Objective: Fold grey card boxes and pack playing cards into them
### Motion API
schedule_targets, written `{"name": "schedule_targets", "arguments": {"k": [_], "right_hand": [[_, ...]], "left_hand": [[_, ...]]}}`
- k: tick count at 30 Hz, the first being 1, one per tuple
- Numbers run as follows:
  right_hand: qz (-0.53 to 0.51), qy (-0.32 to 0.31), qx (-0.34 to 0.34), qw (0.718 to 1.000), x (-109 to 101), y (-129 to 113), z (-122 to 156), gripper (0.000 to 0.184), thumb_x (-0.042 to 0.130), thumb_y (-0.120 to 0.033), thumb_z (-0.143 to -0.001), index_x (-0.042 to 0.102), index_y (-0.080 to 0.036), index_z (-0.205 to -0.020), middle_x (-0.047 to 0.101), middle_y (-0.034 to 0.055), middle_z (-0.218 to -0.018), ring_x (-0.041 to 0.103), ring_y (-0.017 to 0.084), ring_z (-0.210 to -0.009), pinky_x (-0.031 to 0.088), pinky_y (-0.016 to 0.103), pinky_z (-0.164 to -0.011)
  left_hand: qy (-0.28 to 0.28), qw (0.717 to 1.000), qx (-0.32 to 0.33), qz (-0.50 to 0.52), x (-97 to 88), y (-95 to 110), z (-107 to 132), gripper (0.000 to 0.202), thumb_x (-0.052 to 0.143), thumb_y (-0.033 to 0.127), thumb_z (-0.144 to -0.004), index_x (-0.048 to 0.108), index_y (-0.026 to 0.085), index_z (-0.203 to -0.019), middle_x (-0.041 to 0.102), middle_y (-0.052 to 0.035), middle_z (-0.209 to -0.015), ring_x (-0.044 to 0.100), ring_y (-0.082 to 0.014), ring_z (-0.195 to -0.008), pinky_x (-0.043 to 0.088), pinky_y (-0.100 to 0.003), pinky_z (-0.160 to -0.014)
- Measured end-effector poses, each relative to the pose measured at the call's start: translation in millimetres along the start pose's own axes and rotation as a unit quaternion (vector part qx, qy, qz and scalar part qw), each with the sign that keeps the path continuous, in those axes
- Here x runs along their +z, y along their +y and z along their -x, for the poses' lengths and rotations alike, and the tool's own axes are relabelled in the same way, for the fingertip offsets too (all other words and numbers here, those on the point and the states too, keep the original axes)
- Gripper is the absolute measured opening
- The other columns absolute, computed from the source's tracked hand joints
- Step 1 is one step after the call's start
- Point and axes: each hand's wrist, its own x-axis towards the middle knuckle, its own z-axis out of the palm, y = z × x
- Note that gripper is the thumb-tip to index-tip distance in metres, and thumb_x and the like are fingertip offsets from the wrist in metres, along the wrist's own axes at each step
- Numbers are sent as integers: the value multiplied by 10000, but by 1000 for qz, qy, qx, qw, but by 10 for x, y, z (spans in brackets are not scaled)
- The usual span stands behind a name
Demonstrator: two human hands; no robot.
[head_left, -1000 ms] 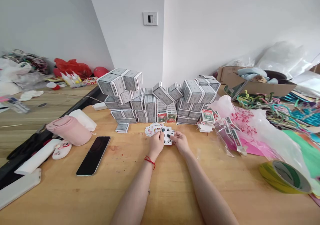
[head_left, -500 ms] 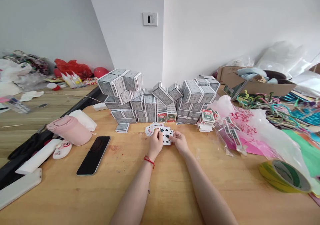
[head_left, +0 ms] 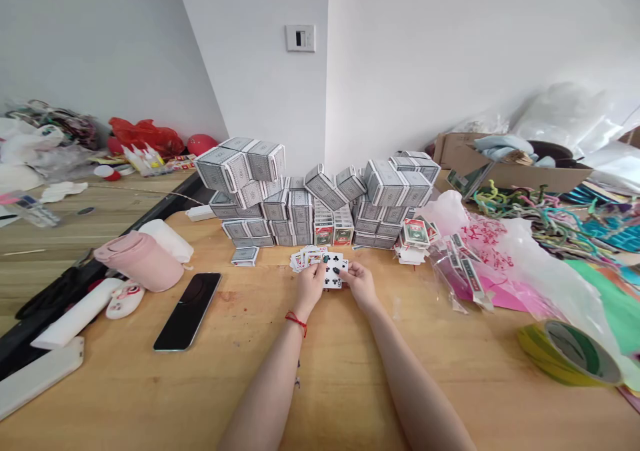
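Gripping a fan of playing cards (head_left: 333, 271) between them, the left hand (head_left: 310, 288) and right hand (head_left: 359, 285) held it just above the wooden table (head_left: 240, 384), before stacked card boxes (head_left: 300, 217).

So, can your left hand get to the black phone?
Probably yes: the left hand holds playing cards, so it must release them first, but nothing stands between it and the black phone.

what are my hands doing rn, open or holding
Left hand: closed, holding playing cards.
Right hand: closed, fingertips gripping the same cards.
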Motion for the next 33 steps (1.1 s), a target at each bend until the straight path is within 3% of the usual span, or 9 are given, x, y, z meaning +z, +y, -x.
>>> {"name": "schedule_targets", "arguments": {"k": [4,7,10,16,23,29,33], "right_hand": [[0,18,-1,1000,-38,12,-30,355,768,-398,-482,509,-186,-602,642,-9,-557,578,142,-490,465,274,-529],[6,22,3,1000,-56,15,-43,368,769,-410,-473,507,-189,-604,650,5,-568,586,156,-499,474,287,-532],[6,17,4,1000,-67,32,-53,365,769,-414,-474,514,-190,-610,645,1,-558,578,151,-485,473,285,-522],[27,14,-1,1000,-72,58,-66,382,768,-439,-461,500,-199,-590,643,3,-556,576,155,-486,469,285,-515],[29,16,1,999,-47,51,-60,362,762,-434,-477,528,-192,-610,651,8,-568,600,172,-524,487,302,-555],[6,-36,8,999,-47,-11,-41,378,691,-489,-561,618,-181,-766,688,53,-749,642,214,-707,504,319,-628],[-3,-77,18,997,-49,-33,-35,369,680,-454,-580,636,-172,-813,689,56,-803,641,201,-722,504,305,-643]], "left_hand": [[2,997,-12,71,-12,-10,-16,453,326,504,-824,419,176,-525,450,9,-515,416,-110,-505,318,-232,-506],[-19,994,3,111,-41,22,-13,377,374,462,-819,437,177,-581,455,16,-549,438,-108,-527,346,-222,-515],[-51,994,21,91,-63,71,5,294,447,406,-794,402,186,-604,409,39,-552,396,-96,-516,325,-208,-500],[-18,999,32,-2,-29,87,15,192,405,269,-802,373,196,-627,363,46,-547,353,-105,-522,297,-215,-520],[-16,999,30,18,-11,42,6,172,412,265,-800,393,195,-644,353,48,-539,335,-103,-496,277,-219,-497],[-1,999,38,14,-12,45,13,146,399,282,-815,450,192,-712,360,43,-551,344,-105,-508,291,-219,-523],[8,999,42,7,-15,13,2,125,398,272,-818,483,186,-786,423,29,-596,389,-109,-543,316,-218,-545]]}}
